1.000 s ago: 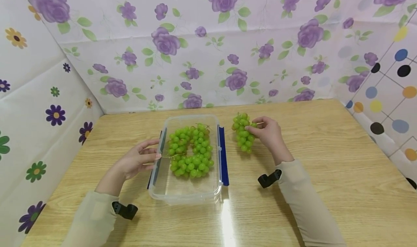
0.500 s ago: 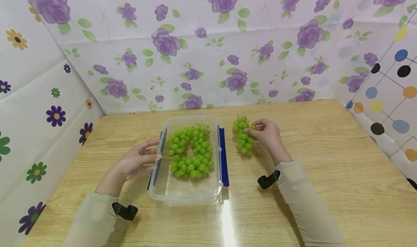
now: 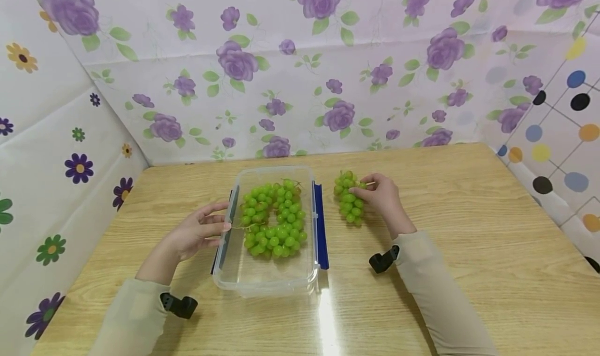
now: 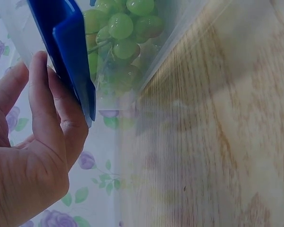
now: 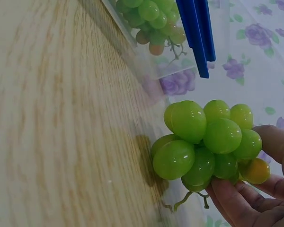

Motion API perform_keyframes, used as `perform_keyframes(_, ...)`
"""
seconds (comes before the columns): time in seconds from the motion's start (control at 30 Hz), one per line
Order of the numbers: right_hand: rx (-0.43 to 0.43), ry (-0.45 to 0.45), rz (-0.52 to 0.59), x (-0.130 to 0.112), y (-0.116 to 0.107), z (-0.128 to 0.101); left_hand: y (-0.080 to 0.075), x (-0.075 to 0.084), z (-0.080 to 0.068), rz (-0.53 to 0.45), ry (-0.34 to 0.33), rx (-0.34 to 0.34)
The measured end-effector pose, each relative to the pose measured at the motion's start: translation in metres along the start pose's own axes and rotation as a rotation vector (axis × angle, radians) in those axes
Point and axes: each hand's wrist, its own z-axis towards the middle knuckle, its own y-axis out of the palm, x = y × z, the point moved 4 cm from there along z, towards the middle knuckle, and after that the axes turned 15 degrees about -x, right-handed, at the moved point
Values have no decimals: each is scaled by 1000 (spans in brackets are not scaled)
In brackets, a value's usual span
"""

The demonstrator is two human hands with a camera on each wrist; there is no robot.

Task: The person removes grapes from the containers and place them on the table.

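Note:
My right hand point(image 3: 383, 195) pinches a bunch of green grapes point(image 3: 349, 202) between thumb and fingers, low over the table to the right of a clear plastic food container point(image 3: 267, 280). A curly stem end pokes out below this bunch in the right wrist view. More green grapes point(image 3: 276, 238) lie inside the lidless container, curving round a small gap in the middle. With its thumb at the left rim and its fingers at the blue side latch point(image 4: 75, 52), my left hand point(image 3: 197, 231) holds the container's side. A thin grape stem reaches toward that rim.
A second blue latch point(image 3: 321, 225) hangs outward on the container's right side, between it and the held bunch. The wooden table point(image 3: 469, 231) ends at a floral cloth wall point(image 3: 300, 100) behind, with patterned cloth at both sides.
My right hand has brought its bunch of grapes slightly down and toward me, beside the container. The left hand and container have stayed put.

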Motion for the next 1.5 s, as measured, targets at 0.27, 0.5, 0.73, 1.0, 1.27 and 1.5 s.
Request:
perform_keyframes(0.27,-40,-28,10,-6,2,2,-2,3,-4,3,6,11)
perform_keyframes(0.5,-64,-40,17,-2,2,0,2,1,-3,-22,4,11)
perform_keyframes(0.73,-121,-51,27,0,3,-1,2,-2,-2,-12,0,16)
perform_keyframes(1.0,-120,-78,3,-5,-2,-4,0,0,-1,-10,3,13)
perform_keyframes(1.27,-91,-102,8,-10,-3,-5,1,1,-3,-6,0,25)
perform_keyframes(1.5,-53,-123,6,-21,-6,-12,3,2,-2,-7,6,20)
